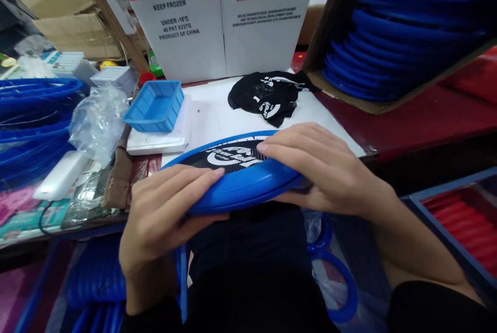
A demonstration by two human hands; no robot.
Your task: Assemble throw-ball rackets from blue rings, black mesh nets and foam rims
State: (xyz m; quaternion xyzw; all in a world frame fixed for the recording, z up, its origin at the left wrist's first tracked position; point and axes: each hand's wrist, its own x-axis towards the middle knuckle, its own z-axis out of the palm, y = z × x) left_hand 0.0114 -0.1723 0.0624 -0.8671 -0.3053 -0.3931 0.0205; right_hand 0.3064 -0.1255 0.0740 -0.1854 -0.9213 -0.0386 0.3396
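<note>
Tilted in front of me is a blue plastic ring (244,188) with black mesh fabric (229,157) across its middle, printed in white. My left hand (166,214) grips its near left rim, fingers on top and thumb below. On the right side, my right hand (322,167) clasps the rim the same way, with fingertips reaching over the fabric edge. Beyond the ring, crumpled black printed fabric pieces (264,97) lie on the white work surface (212,110).
A light-blue bin (155,107) stands at the left. Blue rings (39,115) and a plastic bag (99,120) lie farther left. At the right, a carton holds stacked blue rings (404,43); red rings (462,224) sit lower. A white carton (190,48) stands behind.
</note>
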